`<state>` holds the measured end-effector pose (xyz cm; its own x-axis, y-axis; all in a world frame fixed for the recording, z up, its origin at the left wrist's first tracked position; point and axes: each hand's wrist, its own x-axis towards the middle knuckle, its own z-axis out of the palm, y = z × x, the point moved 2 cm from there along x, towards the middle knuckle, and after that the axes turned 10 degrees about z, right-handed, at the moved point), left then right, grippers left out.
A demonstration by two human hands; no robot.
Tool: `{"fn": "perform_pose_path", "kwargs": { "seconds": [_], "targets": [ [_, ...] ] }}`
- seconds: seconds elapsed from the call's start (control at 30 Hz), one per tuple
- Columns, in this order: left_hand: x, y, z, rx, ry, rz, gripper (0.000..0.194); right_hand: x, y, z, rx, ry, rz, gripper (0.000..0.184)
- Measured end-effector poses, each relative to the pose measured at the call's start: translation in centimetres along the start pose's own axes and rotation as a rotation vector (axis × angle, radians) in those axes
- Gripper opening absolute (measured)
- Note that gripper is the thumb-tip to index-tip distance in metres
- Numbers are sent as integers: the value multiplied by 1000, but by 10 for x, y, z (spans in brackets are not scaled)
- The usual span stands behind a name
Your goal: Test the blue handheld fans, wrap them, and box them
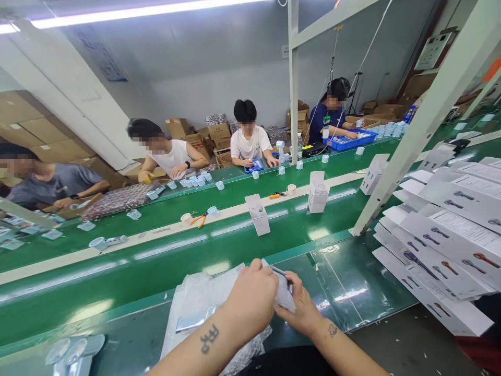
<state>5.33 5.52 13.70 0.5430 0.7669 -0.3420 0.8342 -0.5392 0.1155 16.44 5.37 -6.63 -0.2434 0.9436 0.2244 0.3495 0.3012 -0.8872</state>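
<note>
Above the tabletop (340, 284), the left hand (253, 291) gripped the bag (285, 298) and the right hand (302, 309) pinched its edge; a light, even hold on both sides looked best to avoid tearing it.

Factory with long green conveyor (156, 279)

The wrapping (285, 300) is white, the belt (156, 274) green, the tray (357, 142) bright blue, the pliers' handles (202, 221) orange.

Grn bench (340, 287), wht wrap sheets (195, 292), lt-blue pcs (86, 351)
</note>
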Motion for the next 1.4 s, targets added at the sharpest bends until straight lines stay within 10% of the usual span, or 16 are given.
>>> {"fn": "perform_pose_path", "kwargs": {
  "seconds": [0.17,0.33,0.53,0.67,0.83,0.97,1.2,1.4],
  "targets": [
    [29,19,26,98,-123,94,44,-3,9,-13,84,-74,-9,79],
    [26,9,45,29,59,-27,48,-3,11,-11,23,-23,91,66],
    [34,7,92,-81,-73,17,73,-6,21,2,-58,-37,-120,68],
    [16,-3,83,-230,226,95,67,6,18,-4,-57,-7,87,61],
    [-70,-38,100,-457,842,-62,26,64,-27,-2,-175,4,180,62],
    [-147,-86,168,-863,985,-672,35,140,-67,52,-200,135,63,55],
    [-280,-177,272,-1170,1345,-1379,60,239,-100,226,-172,166,192,62],
    [-372,-248,300,-641,756,-1660,42,238,-103,315,-211,190,396,67]
  ]
}}
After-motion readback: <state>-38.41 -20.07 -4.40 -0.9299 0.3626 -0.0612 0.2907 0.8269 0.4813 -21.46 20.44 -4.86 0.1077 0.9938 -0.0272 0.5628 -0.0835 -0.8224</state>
